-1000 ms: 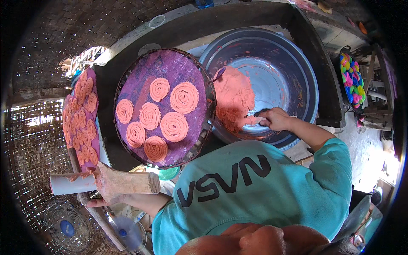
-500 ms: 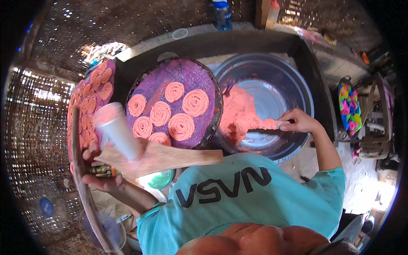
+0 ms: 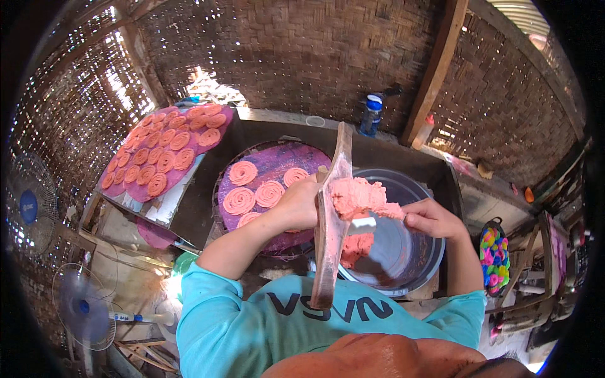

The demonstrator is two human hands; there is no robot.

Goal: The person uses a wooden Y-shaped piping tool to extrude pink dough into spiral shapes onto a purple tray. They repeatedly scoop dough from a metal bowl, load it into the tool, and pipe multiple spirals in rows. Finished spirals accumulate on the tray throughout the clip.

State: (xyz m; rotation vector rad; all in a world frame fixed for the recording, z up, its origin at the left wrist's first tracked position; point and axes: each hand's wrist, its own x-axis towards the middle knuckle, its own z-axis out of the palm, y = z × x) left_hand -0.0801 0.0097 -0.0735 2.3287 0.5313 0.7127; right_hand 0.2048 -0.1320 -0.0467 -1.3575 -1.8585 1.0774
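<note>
Above the left side of a dark round tub (image 3: 432, 252), my left hand (image 3: 299, 205) grips a wooden dough press (image 3: 328, 252), its long board now standing lengthwise toward me. A short white tube (image 3: 363, 224) shows on the board's right side. Against the board, by the tube, sits a big lump of pink dough (image 3: 358, 196). My right hand (image 3: 433, 219) closes on a flat tool whose blade is buried in the dough; its handle is mostly hidden by my fingers. More pink dough (image 3: 357, 248) lies in the tub below.
Left of the tub, a round tray with purple mesh (image 3: 271, 162) bears several pink dough spirals (image 3: 270, 193). Many more spirals (image 3: 165, 160) cover a slanted sheet at far left. Behind stand a blue bottle (image 3: 372, 116) and a red-capped bottle (image 3: 424, 132). Fans (image 3: 82, 307) are at left.
My left hand has brought the press from the left, over the tray, to the tub and turned it. My right hand has lifted dough against it. The view has shifted.
</note>
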